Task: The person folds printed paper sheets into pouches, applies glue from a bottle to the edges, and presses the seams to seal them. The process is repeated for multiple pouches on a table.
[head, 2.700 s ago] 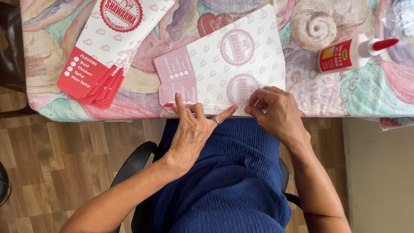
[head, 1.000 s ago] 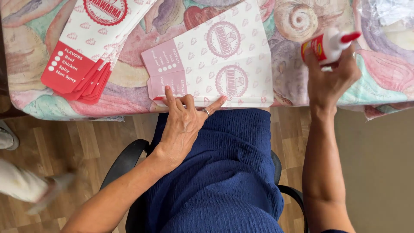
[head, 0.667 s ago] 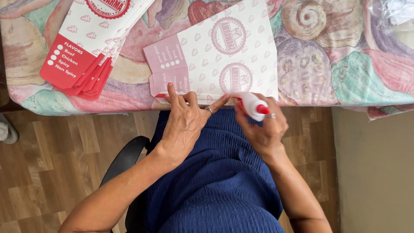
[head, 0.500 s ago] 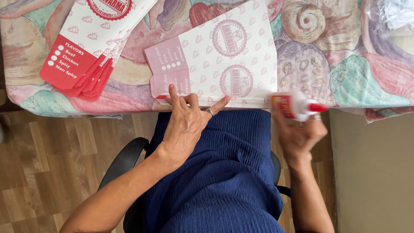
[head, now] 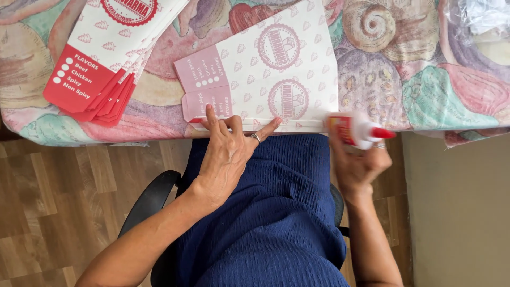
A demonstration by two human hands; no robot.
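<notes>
Our left hand [head: 228, 151] lies flat with fingers spread on the paper bag [head: 265, 79]; our right hand [head: 357, 162] grips the glue bottle [head: 358, 130] just right of it.

— Where does the flat paper bag [head: 265, 74] lie?

— On the table [head: 435, 101], at its near edge, in front of the person's lap [head: 265, 212]. The left hand [head: 226, 151] rests fingertips on the bag's near edge, towards its left end.

— And the other hand?

— The right hand [head: 356, 162] is off the table, just right of the bag's near right corner, with the glue bottle [head: 358, 130] in it, lying sideways, tip pointing right.

— Anything else on the table?

— A stack of bags [head: 101, 58] to the left, apart from the single one; a plastic wrap [head: 481, 18] at the far right corner
</notes>
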